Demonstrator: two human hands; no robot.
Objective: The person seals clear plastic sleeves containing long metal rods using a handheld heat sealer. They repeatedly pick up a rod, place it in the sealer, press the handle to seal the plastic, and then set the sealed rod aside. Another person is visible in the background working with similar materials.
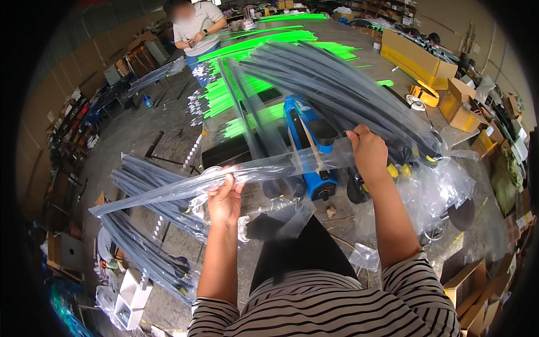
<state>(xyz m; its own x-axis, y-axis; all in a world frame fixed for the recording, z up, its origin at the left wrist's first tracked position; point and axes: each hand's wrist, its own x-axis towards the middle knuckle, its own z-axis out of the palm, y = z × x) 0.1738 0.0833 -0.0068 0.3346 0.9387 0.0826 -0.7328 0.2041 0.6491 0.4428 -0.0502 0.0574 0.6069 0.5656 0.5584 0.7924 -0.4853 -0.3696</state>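
A long, clear plastic sleeve is stretched across in front of me, its far left end hanging out beyond my left hand. My left hand is closed on the sleeve, thumb on top. At the sleeve's right end, my right hand grips it in a closed fist. Under and behind the sleeve stands a blue bag sealer with its arm raised. Whether anything lies inside the sleeve is hard to tell. Dark rods in clear plastic sleeves lie in a pile beyond the sealer.
Bright green rods cover the table's far part, where another person stands. More sleeved bundles lie at lower left. Crumpled clear plastic lies right of my right hand. Cardboard boxes and a yellow tape dispenser are at right.
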